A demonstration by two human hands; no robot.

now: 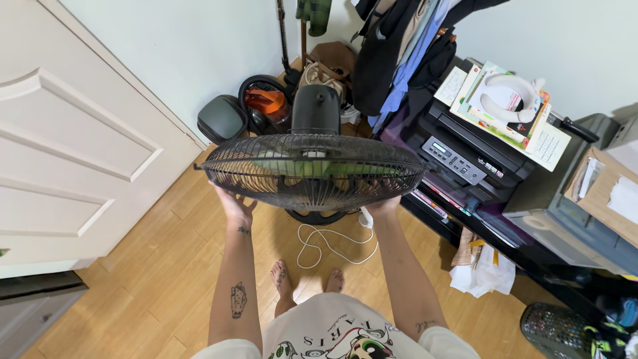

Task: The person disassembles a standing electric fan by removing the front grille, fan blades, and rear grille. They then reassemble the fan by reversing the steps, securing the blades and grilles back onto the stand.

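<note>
Gripping fan cage (312, 169) with left hand (234, 205) and right hand (383, 205) apart at near rim, I risk snagging trailing white cord (329, 242).

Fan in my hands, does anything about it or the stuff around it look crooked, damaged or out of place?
The fan shows no damage; the left hand and right hand grip its black grille at either side. Its white cord lies in loose loops on the wood floor. On the printer, the papers are stacked askew, overhanging the edge.
</note>
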